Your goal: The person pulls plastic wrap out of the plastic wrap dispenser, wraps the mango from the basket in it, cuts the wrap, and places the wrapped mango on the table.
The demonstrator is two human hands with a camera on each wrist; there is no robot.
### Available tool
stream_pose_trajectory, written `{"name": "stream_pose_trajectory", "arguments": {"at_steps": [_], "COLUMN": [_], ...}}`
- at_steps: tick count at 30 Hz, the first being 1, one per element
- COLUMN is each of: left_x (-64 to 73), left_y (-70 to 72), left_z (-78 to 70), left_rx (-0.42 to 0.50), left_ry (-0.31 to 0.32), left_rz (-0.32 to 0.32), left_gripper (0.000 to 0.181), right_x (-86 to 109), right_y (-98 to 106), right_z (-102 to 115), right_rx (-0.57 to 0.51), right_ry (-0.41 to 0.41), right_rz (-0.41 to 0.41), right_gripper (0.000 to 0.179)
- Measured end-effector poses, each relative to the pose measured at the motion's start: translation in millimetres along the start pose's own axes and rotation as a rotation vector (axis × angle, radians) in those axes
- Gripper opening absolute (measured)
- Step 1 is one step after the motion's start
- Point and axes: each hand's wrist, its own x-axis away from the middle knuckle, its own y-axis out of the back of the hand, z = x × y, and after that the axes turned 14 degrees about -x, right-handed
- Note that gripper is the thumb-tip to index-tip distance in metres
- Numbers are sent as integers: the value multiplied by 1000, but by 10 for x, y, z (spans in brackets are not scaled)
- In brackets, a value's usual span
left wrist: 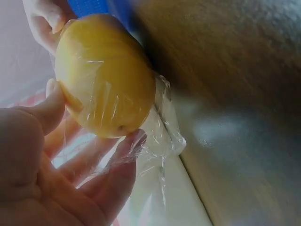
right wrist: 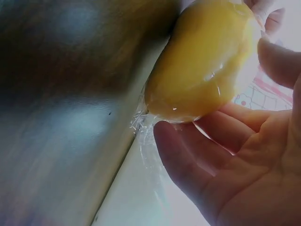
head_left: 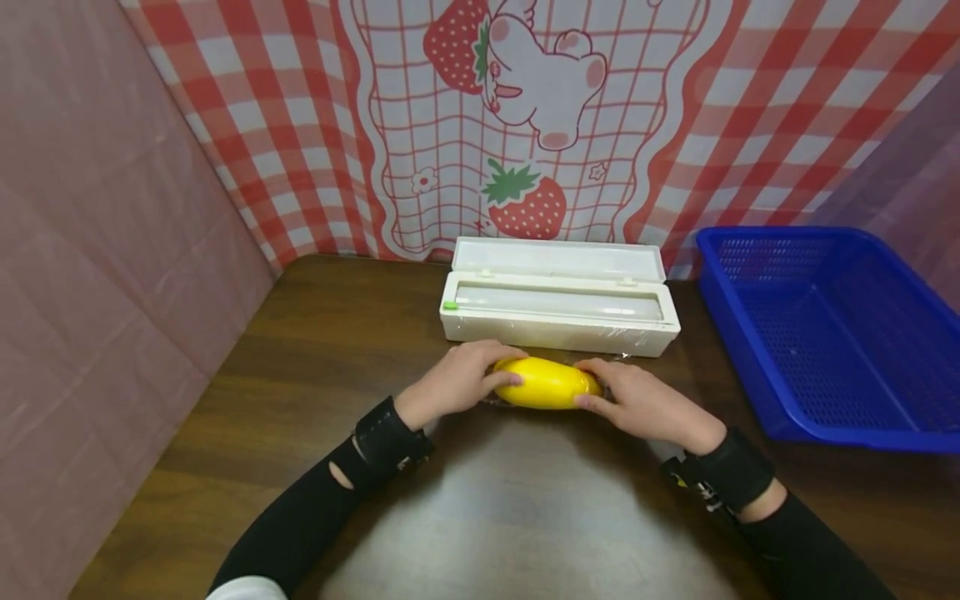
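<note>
Near side of the white film box (head_left: 555, 335), over the wooden table (head_left: 480, 517), the yellow fruit (head_left: 543, 385) is lying crosswise between the left hand (head_left: 467, 379) and the right hand (head_left: 641, 398); can't tell if it's touching the table. Left is holding one end, thumb and fingers curling round; right is gripping the other end likewise. Clear film (left wrist: 171, 139) is covering the fruit, loose crumpled edges sticking out at both ends. Doing this well probably means keeping the film taut, smoothing wrinkles, tucking loose edges flat and pressing gently, tearing being the likely risk.
</note>
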Motion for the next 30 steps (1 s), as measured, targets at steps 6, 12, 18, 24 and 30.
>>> {"name": "stream_pose_trajectory", "arguments": {"at_steps": [6,12,18,24,30], "left_x": [-27,-45,-32,-47,-106], "left_y": [-7,-21,-33,-58,-116], "left_z": [33,10,-51,-50,43], "left_rx": [31,-12,-67,-119,102], "left_ry": [27,34,38,36,114], "left_rz": [20,21,37,59,55], "left_gripper": [47,47,62,71,60], "right_x": [-51,-82,-93,-125,-173], "right_y": [-23,-46,-71,-72,-68], "right_z": [9,0,18,9,-31], "right_rx": [-10,-22,-33,-49,-96], "right_ry": [-23,-31,-60,-94,-119], "right_rz": [-39,-104,-115,-113,-117], "right_gripper": [58,49,46,46,40]}}
